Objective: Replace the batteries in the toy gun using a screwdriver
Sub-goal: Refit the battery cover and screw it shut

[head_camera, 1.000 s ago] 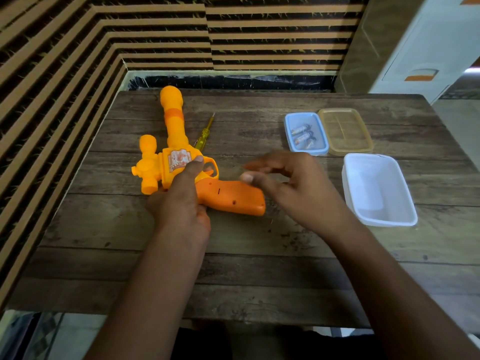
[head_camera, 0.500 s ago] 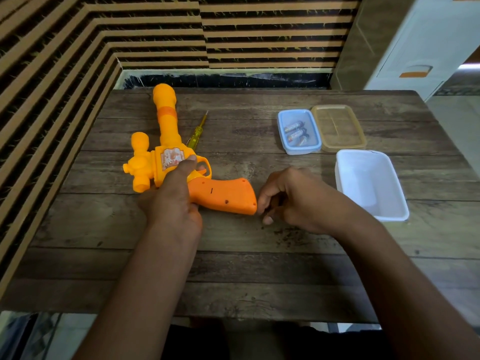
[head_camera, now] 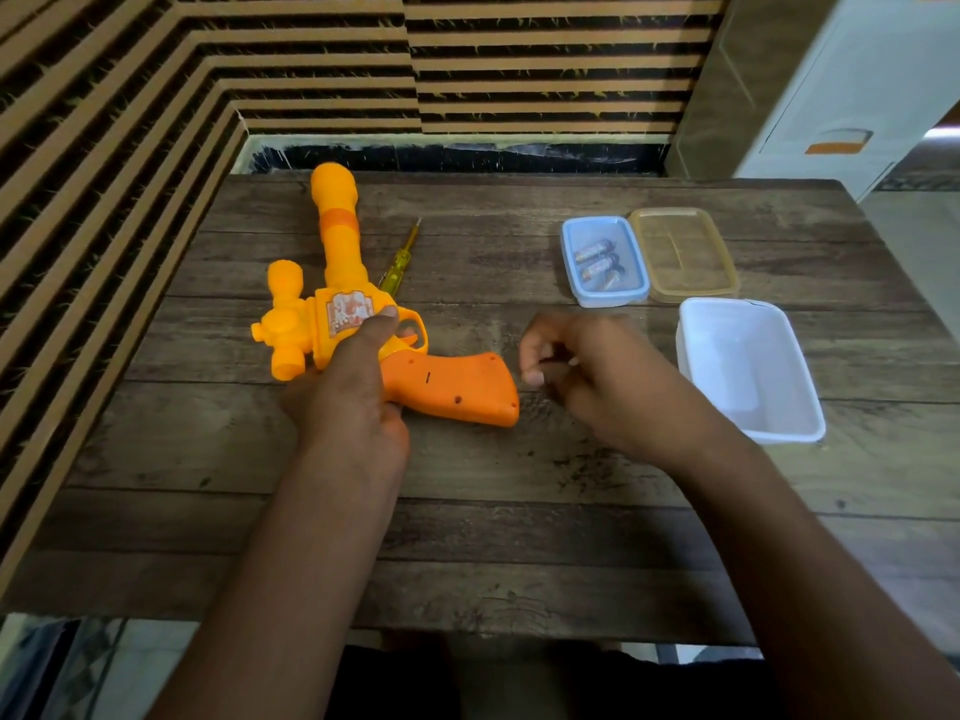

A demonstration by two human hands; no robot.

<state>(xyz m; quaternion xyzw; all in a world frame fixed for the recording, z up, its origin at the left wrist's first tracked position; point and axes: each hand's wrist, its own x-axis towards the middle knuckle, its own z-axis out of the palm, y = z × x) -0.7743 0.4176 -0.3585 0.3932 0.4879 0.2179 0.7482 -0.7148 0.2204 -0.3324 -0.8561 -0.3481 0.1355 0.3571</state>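
Orange toy gun [head_camera: 452, 389] gripped by my left hand [head_camera: 345, 407]; my curled right hand [head_camera: 597, 387], contents unclear, has lifted off the tabletop [head_camera: 519, 511], screwdriver [head_camera: 397, 262] untouched.

Table [head_camera: 519, 511] — toy gun [head_camera: 340, 262], screwdriver [head_camera: 397, 259], tubs [head_camera: 753, 366]

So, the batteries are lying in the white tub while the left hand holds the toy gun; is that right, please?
Not quite. The head view shows the batteries in the small blue box, not the white tub. The left hand does hold the toy gun.
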